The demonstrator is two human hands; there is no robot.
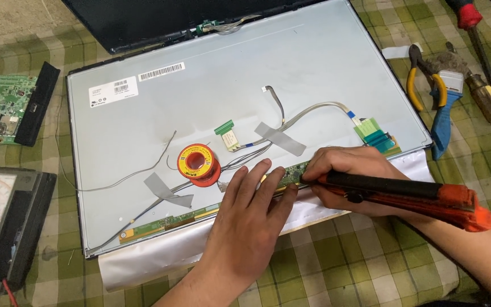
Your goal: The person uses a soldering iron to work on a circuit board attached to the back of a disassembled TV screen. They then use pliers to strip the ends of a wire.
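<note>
1. The narrow green circuit strip [169, 220] ran along the near edge of the display panel [245, 79], which lay back-up on the checked cloth [370, 256]. The work point sat at the strip's right end, between the two hands.
2. The right hand [348, 170] had its fingers clamped round the black-and-orange soldering iron [404, 193], the tip hidden under the fingers at the strip. Held too long there, it would likely have lifted a pad or scorched the board.
3. The left hand [251, 219] lay flat, fingers together and slightly spread at the tips, pressing on the strip just left of the tip. A slip of the iron toward the left could have burned those fingertips.
4. The flat ribbon cables [313, 111], held by strips of grey tape [282, 139], ran just beyond the work point; a stray touch of the hot barrel could have melted them.
5. The orange solder spool [199, 165] stood on the panel, near the left hand; a nudge might have rolled it across the thin wires [143, 170].
6. Hard downward pressure could have cracked the panel, with only soft cloth beneath.
7. Well apart: pliers [427, 85] at the far right, a loose green board [1, 108] and an analogue meter [7, 222] at the left.
</note>
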